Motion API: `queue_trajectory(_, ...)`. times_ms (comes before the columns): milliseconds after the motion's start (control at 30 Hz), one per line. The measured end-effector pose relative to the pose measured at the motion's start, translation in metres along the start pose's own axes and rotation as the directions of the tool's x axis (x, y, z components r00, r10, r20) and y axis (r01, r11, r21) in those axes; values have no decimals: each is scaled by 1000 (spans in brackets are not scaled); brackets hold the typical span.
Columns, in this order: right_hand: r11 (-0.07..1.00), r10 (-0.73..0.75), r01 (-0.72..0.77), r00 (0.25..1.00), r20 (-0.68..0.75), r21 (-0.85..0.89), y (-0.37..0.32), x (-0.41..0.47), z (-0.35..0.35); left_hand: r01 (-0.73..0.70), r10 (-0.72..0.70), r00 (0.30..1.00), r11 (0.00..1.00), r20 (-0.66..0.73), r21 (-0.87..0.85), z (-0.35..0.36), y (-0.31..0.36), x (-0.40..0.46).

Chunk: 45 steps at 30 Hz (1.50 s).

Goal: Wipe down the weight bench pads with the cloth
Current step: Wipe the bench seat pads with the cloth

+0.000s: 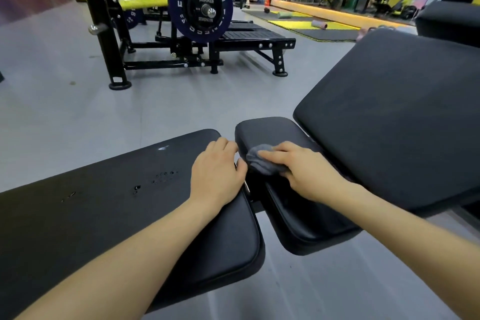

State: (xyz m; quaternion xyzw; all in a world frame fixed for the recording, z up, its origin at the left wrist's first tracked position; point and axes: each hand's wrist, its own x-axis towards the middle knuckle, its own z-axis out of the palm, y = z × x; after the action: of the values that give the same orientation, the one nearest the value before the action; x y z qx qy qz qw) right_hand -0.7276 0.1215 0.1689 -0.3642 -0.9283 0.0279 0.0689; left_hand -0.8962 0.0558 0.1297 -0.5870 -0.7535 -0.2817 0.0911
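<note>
Two hands split the work: the left hand (217, 173) lies flat, fingers relaxed, on the long pad (104, 202), seemingly to brace, while the right hand (302, 173) presses the bunched grey cloth (259, 157) onto the small middle pad (275, 132) to wipe it.

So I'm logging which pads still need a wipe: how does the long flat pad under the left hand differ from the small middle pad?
The long flat pad is far bigger than the small middle pad. It carries droplets and a white speck; the small one shows none. The left hand rests bare on the long pad, while the right hand presses the grey cloth on the small one. Both are black padded upholstery.
</note>
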Motion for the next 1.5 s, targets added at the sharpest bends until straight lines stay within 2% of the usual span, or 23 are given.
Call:
queue_trajectory(300,989,137,-137,991,-11,-56,-1,82,5,69,-70,997,997,40,23,-1,3,1)
queue_trajectory(567,999,37,-37,999,-16,3,-4,-7,0,97,-97,993,995,63,14,-1,2,0)
queue_trajectory(700,997,76,-76,997,-10,-8,5,30,0,106,-106,992,994,63,8,-1,3,0)
queue_trajectory(833,981,192,-192,980,-45,3,15,77,6,102,-102,993,995,60,9,-1,4,1)
queue_trajectory(900,982,191,-190,980,-49,20,13,80,7,98,-99,993,995,63,16,-1,3,0)
queue_trajectory(1000,987,160,-159,985,-57,16,12,43,5,50,-52,997,998,64,23,-2,2,0)
queue_trajectory(1133,988,150,-149,987,-52,30,17,-15,0,-112,116,986,993,120,-44,-3,1,1)
queue_trajectory(1233,979,205,-204,978,-46,25,25,2,-4,-179,187,969,982,159,-63,-2,1,3)
queue_trajectory(1400,937,349,-348,936,-44,28,46,62,-3,-189,197,967,980,160,-60,0,-2,5)
queue_trajectory(1500,942,334,-331,940,-66,48,48,58,1,-196,202,966,979,160,-53,-2,0,4)
